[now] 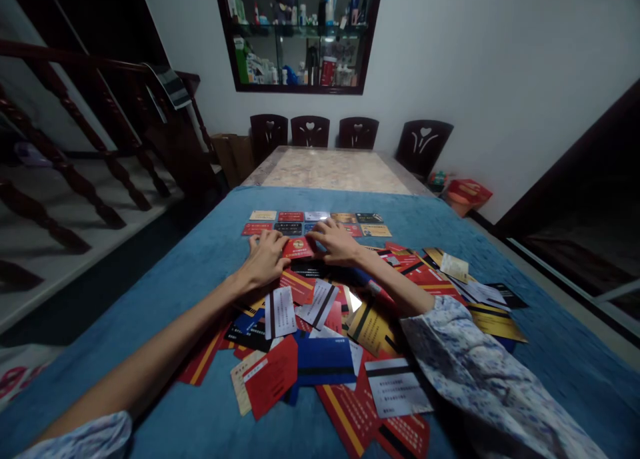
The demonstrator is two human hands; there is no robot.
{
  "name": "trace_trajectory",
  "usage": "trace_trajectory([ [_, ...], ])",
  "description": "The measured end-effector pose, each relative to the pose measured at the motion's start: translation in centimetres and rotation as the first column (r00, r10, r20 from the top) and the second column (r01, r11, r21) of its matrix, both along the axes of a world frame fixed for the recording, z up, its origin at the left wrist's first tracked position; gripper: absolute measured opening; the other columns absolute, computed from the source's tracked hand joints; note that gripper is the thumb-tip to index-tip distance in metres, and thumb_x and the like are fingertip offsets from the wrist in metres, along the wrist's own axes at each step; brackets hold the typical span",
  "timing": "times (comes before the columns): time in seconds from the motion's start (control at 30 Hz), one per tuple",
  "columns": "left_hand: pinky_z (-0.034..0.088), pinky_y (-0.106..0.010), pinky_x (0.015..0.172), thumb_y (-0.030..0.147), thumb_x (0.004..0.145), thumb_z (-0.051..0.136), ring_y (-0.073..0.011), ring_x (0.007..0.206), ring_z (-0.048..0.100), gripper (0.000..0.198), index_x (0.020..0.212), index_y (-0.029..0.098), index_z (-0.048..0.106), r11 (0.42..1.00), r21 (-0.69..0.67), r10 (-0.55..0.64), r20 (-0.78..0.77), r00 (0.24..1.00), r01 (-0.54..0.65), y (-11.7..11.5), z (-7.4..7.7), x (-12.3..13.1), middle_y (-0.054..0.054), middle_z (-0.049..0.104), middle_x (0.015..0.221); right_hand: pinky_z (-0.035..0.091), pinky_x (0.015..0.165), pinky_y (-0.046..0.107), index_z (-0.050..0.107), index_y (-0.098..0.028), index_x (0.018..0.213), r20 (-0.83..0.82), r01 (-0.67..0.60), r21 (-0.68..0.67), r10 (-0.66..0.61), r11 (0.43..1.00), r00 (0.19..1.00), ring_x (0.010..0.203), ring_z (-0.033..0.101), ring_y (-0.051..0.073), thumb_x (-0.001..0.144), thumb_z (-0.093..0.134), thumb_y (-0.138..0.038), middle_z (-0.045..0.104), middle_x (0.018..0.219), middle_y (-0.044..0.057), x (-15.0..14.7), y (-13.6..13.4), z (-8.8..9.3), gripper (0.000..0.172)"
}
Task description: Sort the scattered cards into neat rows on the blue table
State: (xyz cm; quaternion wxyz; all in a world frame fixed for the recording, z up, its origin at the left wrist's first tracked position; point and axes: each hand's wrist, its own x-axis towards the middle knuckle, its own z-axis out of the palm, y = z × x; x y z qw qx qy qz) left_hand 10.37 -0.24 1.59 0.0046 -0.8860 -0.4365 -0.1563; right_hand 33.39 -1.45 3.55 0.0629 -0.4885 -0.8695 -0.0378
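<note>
On the blue cloth (190, 312) over most of the surface (330, 169), gripping a red card (299, 247) by its sides, with the left hand (269, 256) at the left edge and the right hand (334, 240) at the right. Grasping with curled fingers on both sides (exact fingertip contact hard to see). Held just short of two rows (291, 216) of cards, five in each, laid flat (front row partly hidden by the right hand). Note a black card (307, 270) just nearer. Note a messy pile (296, 284) under and around the forearms, overlapping in red, blue, white, gold and black, often stripe up. Tag a blue card (325, 361) and a white card (399, 387) toward the near side, plus a gold card (373, 326) beside the right sleeve (460, 352). Farther back, log four chairs (310, 132), a cabinet (300, 88) in the wall, and a railing (50, 54) at left.
</note>
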Motion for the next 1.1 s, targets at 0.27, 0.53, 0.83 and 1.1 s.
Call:
trace_trajectory([
  [0.27, 0.034, -0.057, 0.099, 0.024, 0.085, 0.06, -0.0346, 0.12, 0.046, 0.041, 0.125, 0.019, 0.06, 0.998, -0.006, -0.063, -0.009, 0.998, 0.063, 0.7, 0.5, 2.7, -0.015, 0.057, 0.128, 0.038, 0.099, 0.047, 0.064, -0.021, 0.128, -0.022, 0.027, 0.004, -0.027, 1.0, 0.999, 0.123, 0.04, 0.032, 0.086, 0.066, -0.033, 0.057, 0.131, 0.015, 2.8, 0.0, -0.1, 0.044],
  [0.53, 0.034, -0.056, 0.098, 0.023, 0.085, 0.059, -0.0339, 0.118, 0.045, 0.034, 0.118, 0.021, 0.063, 0.994, -0.015, -0.11, -0.049, 0.993, 0.109, 1.8, 0.7, 5.6, -0.014, 0.058, 0.122, 0.042, 0.094, 0.047, 0.062, -0.021, 0.134, -0.023, 0.066, -0.019, -0.066, 0.998, 0.998, 0.122, 0.041, 0.033, 0.085, 0.067, -0.04, 0.058, 0.131, 0.016, 5.8, 0.2, -0.4, 0.052],
  [0.83, 0.034, -0.055, 0.1, 0.028, 0.087, 0.061, -0.035, 0.122, 0.044, 0.036, 0.121, 0.019, 0.062, 0.988, -0.086, -0.136, -0.056, 0.989, 0.131, 2.6, 0.9, 9.0, -0.015, 0.056, 0.126, 0.042, 0.091, 0.044, 0.066, -0.019, 0.127, 0.015, 0.156, -0.054, -0.155, 0.986, 0.988, 0.115, 0.044, 0.032, 0.082, 0.069, -0.035, 0.059, 0.13, 0.015, 8.4, 0.5, -0.3, 0.048],
  [1.1, 0.034, -0.057, 0.1, 0.03, 0.087, 0.057, -0.0356, 0.123, 0.043, 0.037, 0.121, 0.017, 0.062, 0.983, -0.1, -0.164, -0.086, 0.983, 0.155, 3.8, 0.6, 11.2, -0.017, 0.057, 0.128, 0.043, 0.092, 0.045, 0.064, -0.021, 0.132, 0.056, 0.201, -0.038, -0.199, 0.979, 0.978, 0.115, 0.045, 0.032, 0.08, 0.07, -0.036, 0.059, 0.13, 0.016, 10.7, 2.1, -1.5, 0.054],
])
